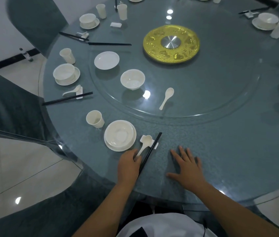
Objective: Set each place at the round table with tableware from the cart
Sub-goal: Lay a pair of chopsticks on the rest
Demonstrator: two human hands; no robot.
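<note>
Curled around the handle end of a white spoon (pixel 143 145), the left hand (pixel 129 165) holds it with its bowl on a white rest (pixel 149 141), black chopsticks (pixel 149 153) just beside. Just left of that rest sits a bowl on a plate (pixel 120 135), a cup (pixel 95 118) beyond. Right of the rest, the right hand (pixel 187 170) lies flat, fingers spread, on the table (pixel 220 151).

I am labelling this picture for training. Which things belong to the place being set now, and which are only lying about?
In use: left hand, spoon, chopsticks, rest, bowl on plate, cup.

Lying about: loose bowl, loose plate, spare spoon, gold disc.
</note>
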